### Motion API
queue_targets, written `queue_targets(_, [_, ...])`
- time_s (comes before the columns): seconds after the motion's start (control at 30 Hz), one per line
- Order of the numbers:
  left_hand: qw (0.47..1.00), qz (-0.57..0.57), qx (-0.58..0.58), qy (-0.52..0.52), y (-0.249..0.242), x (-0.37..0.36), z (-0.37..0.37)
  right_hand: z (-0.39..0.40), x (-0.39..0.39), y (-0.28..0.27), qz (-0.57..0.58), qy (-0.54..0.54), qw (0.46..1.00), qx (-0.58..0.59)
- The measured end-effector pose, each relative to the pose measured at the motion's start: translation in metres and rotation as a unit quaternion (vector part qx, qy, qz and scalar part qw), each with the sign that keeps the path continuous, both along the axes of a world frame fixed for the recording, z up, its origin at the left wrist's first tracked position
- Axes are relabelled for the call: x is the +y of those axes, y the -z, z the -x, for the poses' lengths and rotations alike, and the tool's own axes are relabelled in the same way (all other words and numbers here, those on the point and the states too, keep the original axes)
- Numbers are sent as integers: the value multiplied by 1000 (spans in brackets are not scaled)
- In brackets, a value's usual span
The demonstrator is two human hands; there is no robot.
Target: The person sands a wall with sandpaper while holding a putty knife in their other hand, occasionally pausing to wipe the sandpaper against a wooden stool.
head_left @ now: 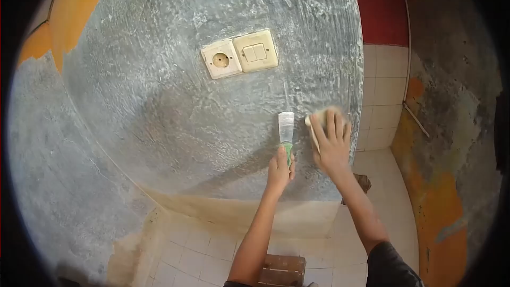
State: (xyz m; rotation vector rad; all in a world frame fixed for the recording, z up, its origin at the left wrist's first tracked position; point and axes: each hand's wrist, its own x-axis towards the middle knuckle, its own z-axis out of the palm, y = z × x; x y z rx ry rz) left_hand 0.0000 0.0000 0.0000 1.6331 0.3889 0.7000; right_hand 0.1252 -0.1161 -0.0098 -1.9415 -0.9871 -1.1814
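The wall (175, 122) at the centre of the frame looks like rough, matt grey plaster with pale streaks. The scraper (286, 127) has a dull metal blade and a green plastic handle. The socket (221, 59) and switch (256, 51) above are cream plastic, slightly glossy. Lower right, the floor tiles (382, 127) are smooth and pale.

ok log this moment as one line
left hand: holds scraper | right hand: presses sanding pad on wall | switch above
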Motion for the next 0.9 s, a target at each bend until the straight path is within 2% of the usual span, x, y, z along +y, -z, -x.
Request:
queue_targets(0.07, [1000,-7,8,12,2,-1,1,6,-6,25,78,-35,994,74])
queue_targets(0.13, [999,50,-14,17,19,-24,-13,-7,-35,23,131,-29,989,54])
queue_targets(0.23, [997,62,-4,35,18,-24,-8,-5,-32,-2,119,-22,991,50])
queue_targets(0.33, [995,76,-2,72,20,-17,-3,-10,-18,-45,24,11,999,-20])
queue_targets(0.37, [992,79,-3,96,20,-14,-2,-9,-14,-44,24,14,999,-22])
queue_targets(0.43, [991,85,-14,99,25,-9,0,-7,-3,-33,8,39,999,-9])
queue_targets(0.53, [988,95,-27,117,31,-3,2,7,-7,22,91,16,996,20])
queue_targets(0.57, [987,101,-30,122,32,-1,4,11,-8,33,137,-7,990,45])
queue_targets(0.63, [985,107,-29,132,34,4,5,17,-7,33,137,7,990,46])
queue_targets(0.7, [983,109,-24,146,32,15,7,22,0,23,132,23,990,49])
queue_targets(0.77, [982,93,-29,160,33,24,11,22,9,-5,84,21,996,4])
queue_targets(0.8, [980,99,-25,172,39,30,14,23,15,-20,89,34,995,9])
queue_targets(0.87, [974,132,-64,173,45,42,16,25,31,-54,1,37,999,-16])
queue_targets(0.9, [970,143,-71,181,46,44,18,29,41,-56,12,45,999,-23])
